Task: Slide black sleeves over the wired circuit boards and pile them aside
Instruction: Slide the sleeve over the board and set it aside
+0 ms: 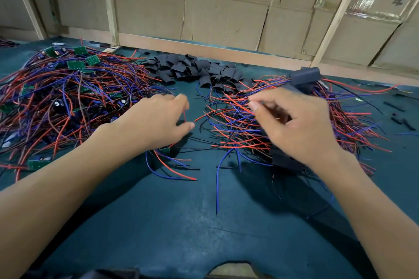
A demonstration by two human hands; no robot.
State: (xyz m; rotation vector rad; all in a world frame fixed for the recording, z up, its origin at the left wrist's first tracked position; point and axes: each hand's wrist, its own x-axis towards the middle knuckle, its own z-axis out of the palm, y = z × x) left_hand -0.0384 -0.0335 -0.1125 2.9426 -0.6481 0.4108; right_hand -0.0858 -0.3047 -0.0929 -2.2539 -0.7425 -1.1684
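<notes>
On the teal mat (192,222), the left hand (156,120) pinches a red wire (184,115); the right hand (292,124) grips wires of the sleeved pile (283,120)

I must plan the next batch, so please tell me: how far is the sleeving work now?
Done: a right-side pile of black-sleeved boards with red and blue wires. In hand: the left hand covers one small green board; the right hand rests on the finished pile. Left: a large heap of bare green boards and many loose black sleeves.

wall: cardboard sheets (224,18) (wooden battens (108,2)) | table: teal mat (181,222)
</notes>
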